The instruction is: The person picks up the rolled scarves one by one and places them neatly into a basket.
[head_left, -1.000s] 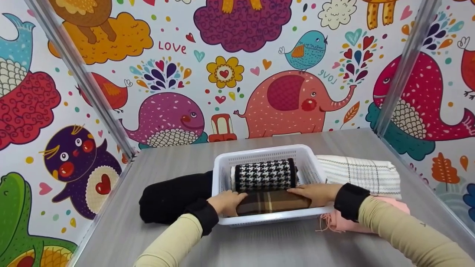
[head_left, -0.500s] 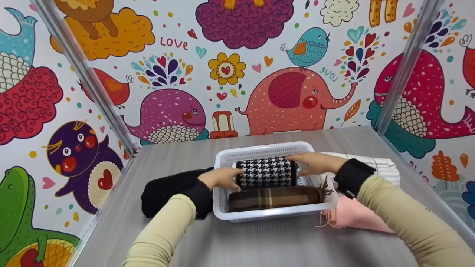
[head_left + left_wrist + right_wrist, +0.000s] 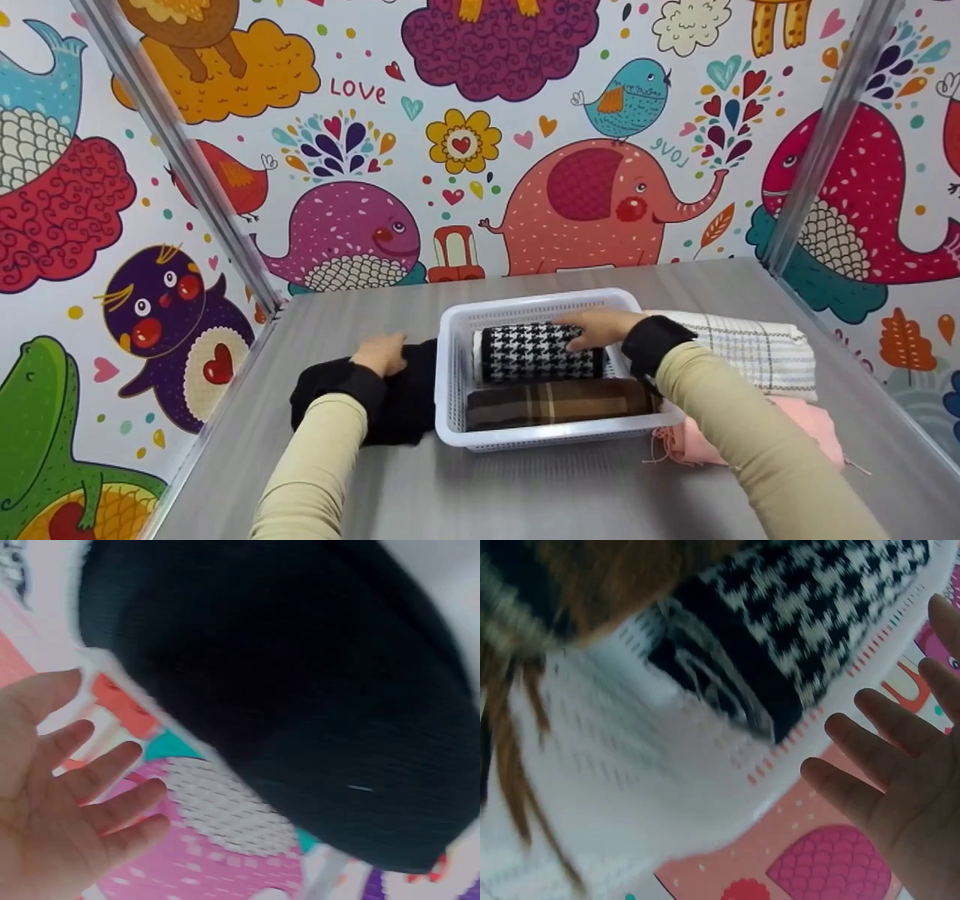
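My left hand (image 3: 382, 354) is over the black rolled cloth (image 3: 412, 401) at the left of the white plastic basket (image 3: 555, 436). In the left wrist view its fingers are spread beside the dark roll (image 3: 285, 705). My right hand (image 3: 600, 327) reaches over the basket to the right end of a black-and-white houndstooth scarf (image 3: 529, 356), rolled up inside. Its fingers (image 3: 859, 780) are spread apart in the right wrist view, holding nothing. In front of that roll, in the same basket, lies a brown plaid scarf (image 3: 555, 403) with fringe (image 3: 514, 780) at one end.
To the basket's right, a white checked cloth (image 3: 757, 352) lies folded behind a pink fringed scarf (image 3: 806, 424). The grey table (image 3: 555, 495) is closed in by cartoon-printed walls (image 3: 465, 67) with metal corner posts (image 3: 817, 165).
Both hands have left the brown plaid scarf and moved up to the houndstooth roll. From there the left hand has gone left to the black cloth; the right stays over the houndstooth scarf.
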Motion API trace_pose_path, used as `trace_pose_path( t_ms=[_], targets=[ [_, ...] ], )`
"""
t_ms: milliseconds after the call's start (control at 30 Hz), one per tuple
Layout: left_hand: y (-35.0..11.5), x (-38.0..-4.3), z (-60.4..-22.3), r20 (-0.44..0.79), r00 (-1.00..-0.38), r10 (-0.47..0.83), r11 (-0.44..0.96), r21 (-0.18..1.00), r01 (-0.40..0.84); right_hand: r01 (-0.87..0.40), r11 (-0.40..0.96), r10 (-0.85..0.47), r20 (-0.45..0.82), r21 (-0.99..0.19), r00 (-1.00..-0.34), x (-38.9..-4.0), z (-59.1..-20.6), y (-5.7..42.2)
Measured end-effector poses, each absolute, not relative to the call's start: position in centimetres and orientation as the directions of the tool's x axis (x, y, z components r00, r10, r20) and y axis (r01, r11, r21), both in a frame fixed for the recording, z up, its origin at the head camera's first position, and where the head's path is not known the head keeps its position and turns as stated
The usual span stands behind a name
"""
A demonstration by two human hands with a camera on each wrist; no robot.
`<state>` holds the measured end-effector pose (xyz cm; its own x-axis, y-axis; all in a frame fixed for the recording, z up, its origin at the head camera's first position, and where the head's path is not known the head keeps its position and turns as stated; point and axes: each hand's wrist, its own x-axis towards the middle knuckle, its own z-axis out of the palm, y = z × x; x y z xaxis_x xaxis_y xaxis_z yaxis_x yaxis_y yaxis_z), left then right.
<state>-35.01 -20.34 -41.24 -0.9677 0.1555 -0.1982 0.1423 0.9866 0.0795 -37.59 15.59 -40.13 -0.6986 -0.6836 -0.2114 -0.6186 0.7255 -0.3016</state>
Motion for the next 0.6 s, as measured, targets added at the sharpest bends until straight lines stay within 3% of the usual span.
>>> trace_pose_path(
  t_ms=[200,367,600],
  targets=[
    [-23.1,-34.4,-42.6,-0.261,-0.961,0.095,0.993,0.095,0.072,-0.597,0.755,-0.656,-0.288,-0.273,-0.698,-37.9,-41.8,14.6],
    [-23.5,-34.0,-42.0,-0.31,-0.947,0.081,0.989,0.146,0.037,-0.6,0.763,-0.647,-0.281,-0.24,-0.709,-38.2,-42.2,14.2],
    [-23.5,-33.3,-40.7,-0.463,-0.885,0.05,0.998,0.056,0.027,-0.591,0.761,-0.648,-0.274,-0.267,-0.711,-38.0,-42.4,14.8]
  ],
)
